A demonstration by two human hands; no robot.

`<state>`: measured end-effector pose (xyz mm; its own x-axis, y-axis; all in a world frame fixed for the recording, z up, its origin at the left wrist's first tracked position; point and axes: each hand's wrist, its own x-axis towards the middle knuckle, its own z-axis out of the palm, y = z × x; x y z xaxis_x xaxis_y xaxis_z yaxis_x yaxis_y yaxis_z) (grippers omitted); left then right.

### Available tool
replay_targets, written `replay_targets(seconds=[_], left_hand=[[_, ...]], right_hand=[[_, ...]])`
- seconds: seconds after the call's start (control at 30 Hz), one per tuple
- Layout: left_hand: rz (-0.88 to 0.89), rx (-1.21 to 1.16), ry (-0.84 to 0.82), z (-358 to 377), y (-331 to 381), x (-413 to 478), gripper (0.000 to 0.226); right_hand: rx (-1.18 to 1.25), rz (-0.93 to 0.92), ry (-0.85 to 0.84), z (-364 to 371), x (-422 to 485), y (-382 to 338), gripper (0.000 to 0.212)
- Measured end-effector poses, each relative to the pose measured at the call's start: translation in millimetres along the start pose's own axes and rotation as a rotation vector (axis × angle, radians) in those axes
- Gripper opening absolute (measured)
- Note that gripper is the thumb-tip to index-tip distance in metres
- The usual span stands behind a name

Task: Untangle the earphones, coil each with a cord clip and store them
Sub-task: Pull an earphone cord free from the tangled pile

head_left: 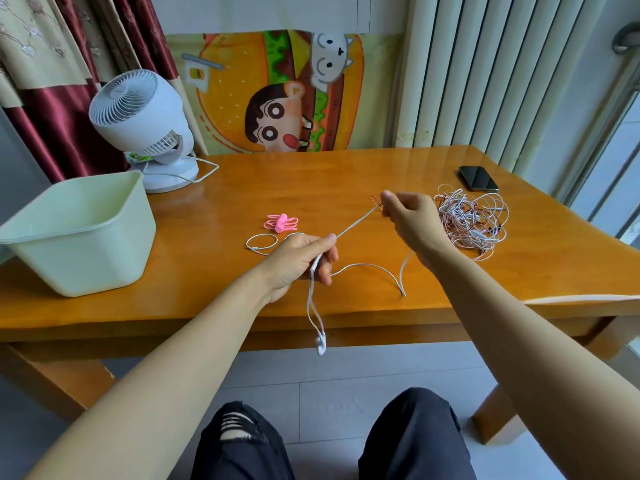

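the right hand (412,220) is covering part of the white cord (356,222); the earphone pile (471,220) is blurring together; the left edge is cutting the tub (79,254).

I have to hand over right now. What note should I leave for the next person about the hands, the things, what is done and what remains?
Left hand grips the white earphone cable; its earbuds hang below the table edge.
Right hand pinches the same cable, taut between both hands.
On the table: tangled pile at right, pink clip and small white coil mid-table, bin at left.
Done: this earphone is free of the pile.
Left: coil, clip and store it, then the pile.
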<state>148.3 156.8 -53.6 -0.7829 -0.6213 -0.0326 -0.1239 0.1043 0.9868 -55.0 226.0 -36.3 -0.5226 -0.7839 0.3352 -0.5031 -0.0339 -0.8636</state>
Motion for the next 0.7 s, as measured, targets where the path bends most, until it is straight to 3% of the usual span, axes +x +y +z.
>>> replay_targets(seconds=[0.1,0.13,0.2,0.27,0.37,0.47,0.6,0.7], left_hand=[[0.010,-0.002,0.022,2,0,3,0.037],[0.010,-0.010,0.019,4,1,4,0.036],[0.011,-0.035,0.002,9,5,6,0.036],[0.023,-0.046,-0.015,13,8,7,0.037],[0.018,-0.022,-0.043,12,9,4,0.036],[-0.031,0.024,-0.126,7,5,-1,0.039],[-0.068,-0.034,-0.203,-2,-6,-7,0.036],[-0.066,-0.124,-0.232,-11,-9,-12,0.035]], right_hand=[[-0.552,-0.032,-0.179,3,6,4,0.026],[-0.577,-0.124,-0.215,6,3,-1,0.029],[-0.326,-0.253,-0.310,14,-9,-16,0.032],[-0.051,-0.203,-0.457,22,-18,-25,0.030],[-0.145,-0.167,-0.522,27,-22,-25,0.048],[-0.169,-0.149,-0.448,25,-16,-23,0.053],[0.144,-0.036,-0.071,24,-4,-21,0.043],[0.160,0.031,0.042,27,1,-17,0.042]])
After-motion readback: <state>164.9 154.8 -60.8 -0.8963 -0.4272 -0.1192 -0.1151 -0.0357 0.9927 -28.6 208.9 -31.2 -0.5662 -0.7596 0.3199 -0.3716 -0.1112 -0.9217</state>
